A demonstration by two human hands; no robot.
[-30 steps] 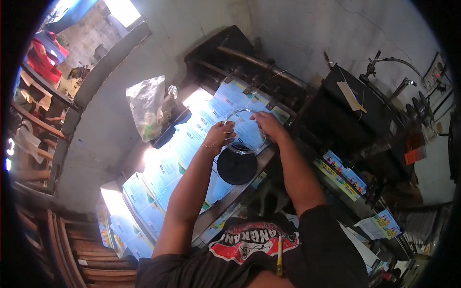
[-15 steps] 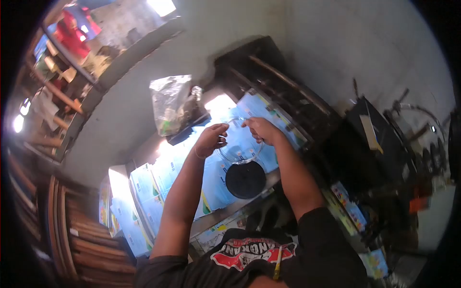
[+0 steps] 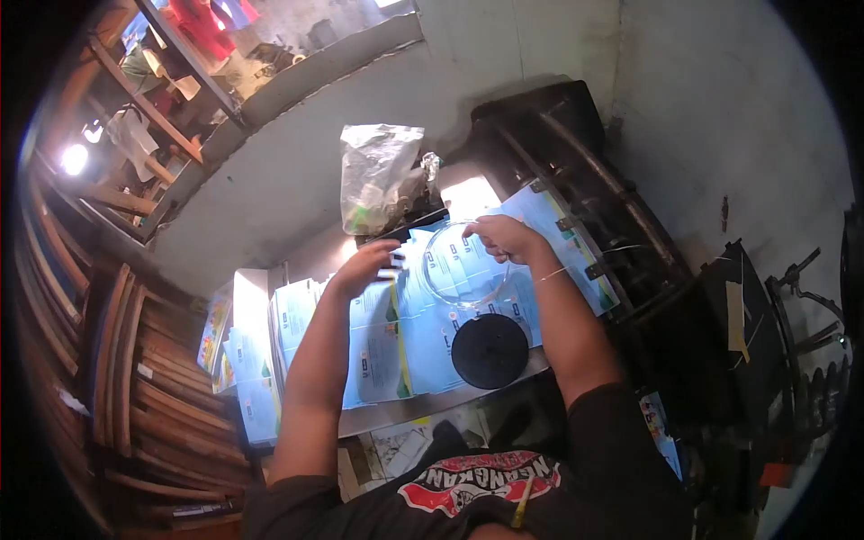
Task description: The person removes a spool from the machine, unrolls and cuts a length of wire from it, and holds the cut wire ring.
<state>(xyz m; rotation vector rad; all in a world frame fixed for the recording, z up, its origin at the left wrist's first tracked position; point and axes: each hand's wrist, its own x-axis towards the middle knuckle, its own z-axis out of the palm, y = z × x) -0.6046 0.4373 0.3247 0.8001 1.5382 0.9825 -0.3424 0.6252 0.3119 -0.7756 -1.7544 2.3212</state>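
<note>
My right hand point(image 3: 506, 238) is pinched on the upper right edge of a thin clear loop point(image 3: 427, 273), held over blue-and-white printed sheets point(image 3: 373, 360). Whether the loop is wire, tubing or plastic I cannot make out. A thin pale band crosses my right wrist. To the left of the loop, my left hand point(image 3: 364, 268) is apart from it, with fingers spread and slightly blurred. Just below the loop lies a round black disc point(image 3: 490, 351), resting on the sheets near the front edge.
A clear plastic bag point(image 3: 378, 175) stands behind the sheets. Dark machinery with a long bar point(image 3: 621, 211) borders the right side. Wooden frames point(image 3: 180, 423) are stacked at the left. A folded stack of printed sheets point(image 3: 247, 369) sits at the left end.
My left hand has come off the loop and moved left, its fingers opening. My right hand still has the loop. The view has shifted, so the surroundings appear farther right.
</note>
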